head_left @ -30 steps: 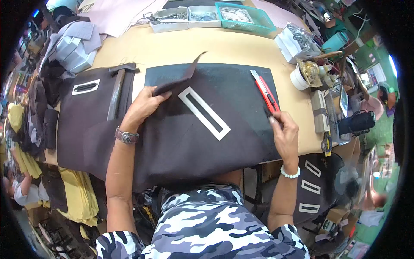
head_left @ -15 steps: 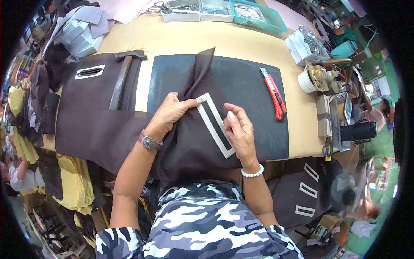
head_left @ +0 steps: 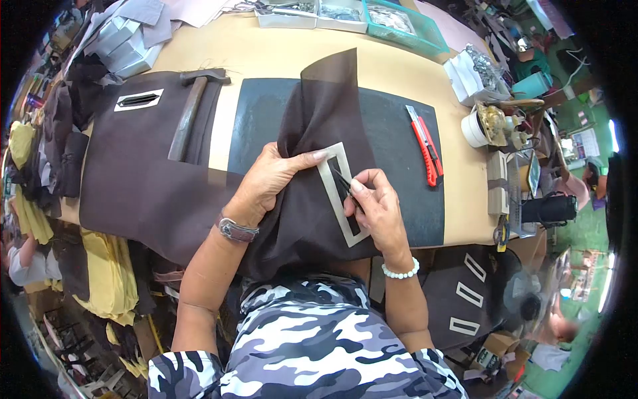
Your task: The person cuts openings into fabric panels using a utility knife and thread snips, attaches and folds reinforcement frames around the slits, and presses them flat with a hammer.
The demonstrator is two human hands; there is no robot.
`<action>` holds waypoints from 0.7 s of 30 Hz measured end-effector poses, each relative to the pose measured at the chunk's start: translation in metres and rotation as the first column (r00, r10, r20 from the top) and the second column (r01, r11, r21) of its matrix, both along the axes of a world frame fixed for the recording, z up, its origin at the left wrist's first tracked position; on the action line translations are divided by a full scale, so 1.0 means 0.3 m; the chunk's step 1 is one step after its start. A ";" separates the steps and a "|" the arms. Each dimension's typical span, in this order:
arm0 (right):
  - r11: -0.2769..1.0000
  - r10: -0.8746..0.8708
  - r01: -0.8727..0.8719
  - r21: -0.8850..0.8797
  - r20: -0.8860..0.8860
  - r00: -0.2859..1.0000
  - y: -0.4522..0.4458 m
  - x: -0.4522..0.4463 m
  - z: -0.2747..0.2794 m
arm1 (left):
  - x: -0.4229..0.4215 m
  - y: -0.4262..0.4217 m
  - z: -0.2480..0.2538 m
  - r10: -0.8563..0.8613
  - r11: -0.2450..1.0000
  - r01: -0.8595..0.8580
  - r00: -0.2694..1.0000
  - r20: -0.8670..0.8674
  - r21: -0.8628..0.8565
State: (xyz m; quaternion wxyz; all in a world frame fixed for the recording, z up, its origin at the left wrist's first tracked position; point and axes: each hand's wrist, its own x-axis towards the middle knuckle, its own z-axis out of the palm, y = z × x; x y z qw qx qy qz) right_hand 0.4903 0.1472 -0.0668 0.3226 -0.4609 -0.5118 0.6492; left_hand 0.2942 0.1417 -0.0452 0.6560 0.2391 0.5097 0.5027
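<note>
Dark brown fabric point(head_left: 299, 199) lies bunched in front of me, its upper corner standing up. On it is a pale rectangular frame point(head_left: 325, 174) with a long slot. My left hand point(head_left: 266, 176) grips the fabric, its thumb pressing the frame's upper left corner and its other fingers partly hidden. Over the slot, my right hand point(head_left: 375, 206) pinches a thin dark pointed piece point(head_left: 341, 178); I cannot tell whether it is a tool or fabric. To the right, a red utility knife point(head_left: 425, 146) rests on the dark cutting mat point(head_left: 399, 199).
A hammer point(head_left: 189, 120) lies on more dark fabric point(head_left: 133, 173), beside another pale frame point(head_left: 151, 99). Trays of small metal parts point(head_left: 342, 18) line the back. A white pot point(head_left: 473, 130) stands at the right. Below, fabric with several pale frames point(head_left: 470, 296) hangs near the table edge.
My right hand has moved in over the slot, and a dark pointed piece now shows at its fingertips. The fabric's upper corner has spread wider and shifted right.
</note>
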 end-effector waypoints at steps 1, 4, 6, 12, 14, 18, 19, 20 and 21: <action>1.000 0.003 -0.003 -0.002 -0.012 1.000 0.004 -0.005 0.007 | -0.002 0.000 -0.013 -0.029 0.999 0.029 0.999 0.018 0.020; 1.000 0.013 -0.014 -0.012 -0.072 0.997 0.016 -0.017 0.021 | -0.006 -0.003 -0.047 -0.063 0.995 0.059 0.997 0.049 0.082; 0.999 0.017 -0.021 -0.045 -0.106 0.994 0.018 -0.021 0.033 | 0.006 -0.010 -0.042 -0.025 0.992 0.019 0.998 0.049 0.122; 0.998 0.033 -0.040 -0.058 -0.112 0.993 0.022 -0.015 0.029 | 0.004 -0.012 -0.037 -0.041 0.990 0.035 0.998 0.039 0.136; 0.998 0.031 -0.037 -0.054 -0.100 0.994 0.022 -0.016 0.026 | 0.004 -0.013 -0.038 -0.045 0.989 0.040 0.999 0.028 0.141; 0.997 0.032 -0.040 -0.073 -0.114 0.993 0.021 -0.019 0.020 | 0.007 -0.016 -0.039 -0.035 0.987 0.031 0.999 0.022 0.155; 0.996 0.037 -0.047 -0.081 -0.127 0.991 0.021 -0.018 0.016 | 0.006 -0.017 -0.042 -0.033 0.988 0.031 0.999 0.012 0.152; 0.998 0.028 -0.033 -0.045 -0.102 0.994 0.019 -0.021 0.009 | 0.005 -0.018 -0.048 -0.032 0.988 0.032 0.999 0.000 0.148; 1.000 0.016 -0.016 -0.008 -0.077 0.997 0.014 -0.026 0.001 | 0.006 -0.018 -0.054 -0.035 0.989 0.036 0.999 -0.011 0.145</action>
